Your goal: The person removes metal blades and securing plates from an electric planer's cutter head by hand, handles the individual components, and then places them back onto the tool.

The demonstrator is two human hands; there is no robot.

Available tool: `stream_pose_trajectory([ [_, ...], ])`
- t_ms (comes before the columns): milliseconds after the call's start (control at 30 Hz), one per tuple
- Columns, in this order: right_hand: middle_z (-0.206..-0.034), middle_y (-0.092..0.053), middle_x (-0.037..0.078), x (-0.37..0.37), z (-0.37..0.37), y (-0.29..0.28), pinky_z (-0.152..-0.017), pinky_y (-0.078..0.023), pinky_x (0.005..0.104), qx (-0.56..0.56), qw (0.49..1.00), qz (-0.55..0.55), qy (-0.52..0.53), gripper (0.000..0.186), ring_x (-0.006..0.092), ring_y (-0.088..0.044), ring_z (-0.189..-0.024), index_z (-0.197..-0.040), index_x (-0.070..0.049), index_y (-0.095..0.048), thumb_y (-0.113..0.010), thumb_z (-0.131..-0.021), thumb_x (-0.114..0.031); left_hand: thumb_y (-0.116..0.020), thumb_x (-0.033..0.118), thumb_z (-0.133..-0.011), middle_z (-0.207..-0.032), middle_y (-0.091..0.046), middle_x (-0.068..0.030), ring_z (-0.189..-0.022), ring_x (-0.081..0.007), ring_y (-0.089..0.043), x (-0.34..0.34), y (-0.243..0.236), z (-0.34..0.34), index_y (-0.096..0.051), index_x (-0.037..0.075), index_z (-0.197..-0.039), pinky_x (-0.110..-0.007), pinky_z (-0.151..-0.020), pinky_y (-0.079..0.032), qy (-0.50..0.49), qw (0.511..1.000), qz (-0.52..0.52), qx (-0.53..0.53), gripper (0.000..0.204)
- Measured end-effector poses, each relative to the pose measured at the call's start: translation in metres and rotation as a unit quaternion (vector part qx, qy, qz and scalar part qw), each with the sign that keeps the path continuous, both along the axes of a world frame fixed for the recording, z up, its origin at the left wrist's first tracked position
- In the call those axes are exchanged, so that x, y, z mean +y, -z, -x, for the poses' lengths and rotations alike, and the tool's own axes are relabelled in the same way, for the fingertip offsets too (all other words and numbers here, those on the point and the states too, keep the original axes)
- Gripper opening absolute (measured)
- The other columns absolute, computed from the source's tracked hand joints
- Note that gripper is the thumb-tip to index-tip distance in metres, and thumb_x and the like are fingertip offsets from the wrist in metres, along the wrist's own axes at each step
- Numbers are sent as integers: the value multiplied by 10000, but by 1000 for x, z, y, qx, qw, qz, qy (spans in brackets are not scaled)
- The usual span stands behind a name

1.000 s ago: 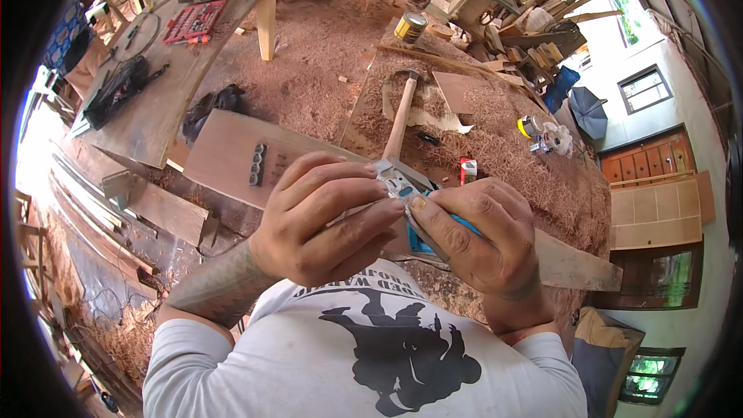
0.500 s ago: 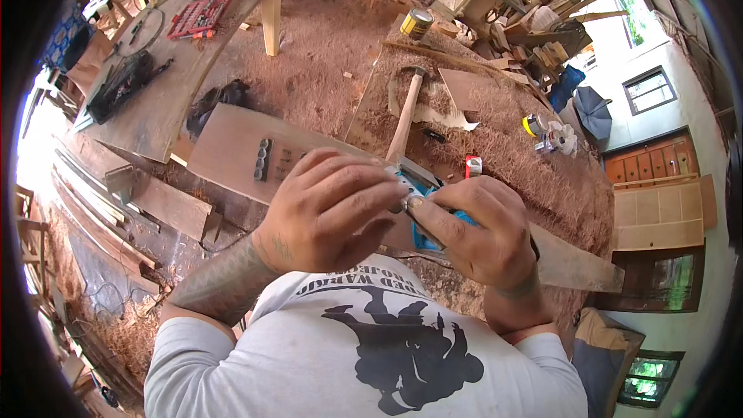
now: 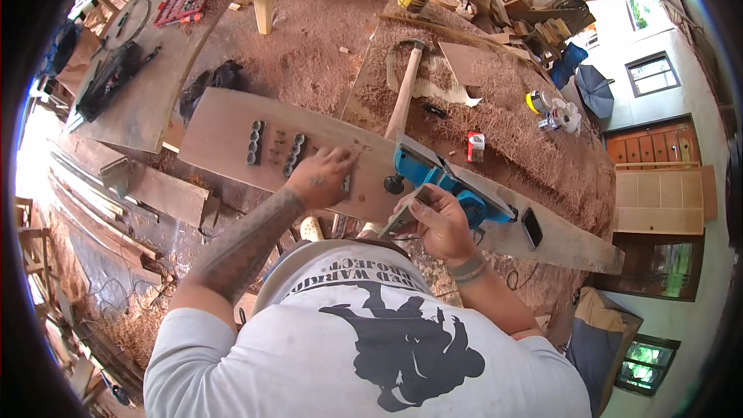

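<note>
My right hand (image 3: pixel 443 223) pinches a narrow flat metal piece (image 3: pixel 405 215), held tilted near my chest. Just beyond it, a blue power planer (image 3: pixel 414 166) with a black knob lies on a long wooden board (image 3: pixel 224 120). My left hand (image 3: pixel 323 176) is down on the board left of the planer, fingers bent and bunched; what they hold, if anything, is hidden. Beside it are two dark strips with round recesses, the left strip (image 3: pixel 255 143) and the right strip (image 3: pixel 294 155), with several small bolts (image 3: pixel 276 147) between them.
A hammer (image 3: pixel 405 97) lies beyond the planer, near a small red and white box (image 3: pixel 475 147). A phone (image 3: pixel 532 228) rests on the board's right part. Wood shavings (image 3: pixel 511 139) cover the ground. A table (image 3: pixel 178 54) at upper left holds a red tool case (image 3: pixel 186 1).
My hands were together over the planer and have moved apart. The left went down to the board; the right came back toward me with the flat metal piece, uncovering the planer.
</note>
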State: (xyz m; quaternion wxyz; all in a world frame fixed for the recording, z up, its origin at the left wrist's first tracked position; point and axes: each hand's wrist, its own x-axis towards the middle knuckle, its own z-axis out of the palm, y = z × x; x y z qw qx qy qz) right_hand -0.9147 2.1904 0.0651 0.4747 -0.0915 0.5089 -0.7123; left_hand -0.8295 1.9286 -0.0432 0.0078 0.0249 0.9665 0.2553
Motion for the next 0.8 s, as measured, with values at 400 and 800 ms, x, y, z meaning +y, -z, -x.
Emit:
stream_pose_trajectory([
  [400, -982, -675, 18, 16, -9, 17, -673, -588, 251, 104, 990, -90, 24, 158, 74, -661, -810, -1154, -16, -626, -634, -1005, -66, -912, 488, -555, -1254, -569, -164, -1195, -347, -539, 6, 14, 35, -667, 16, -1200, -465, -981, -486, 51, 986, 161, 5, 836],
  [800, -1070, -683, 68, 27, -6, 18, -799, -563, 260, 159, 982, -101, 8, 361, 100, -660, -939, -1281, 8, -542, -653, -938, 29, -829, 458, -719, -1276, -607, -179, -1197, -343, -569, 6, -23, 19, -611, -38, -1272, -417, -986, -495, -11, 979, -179, -100, 774],
])
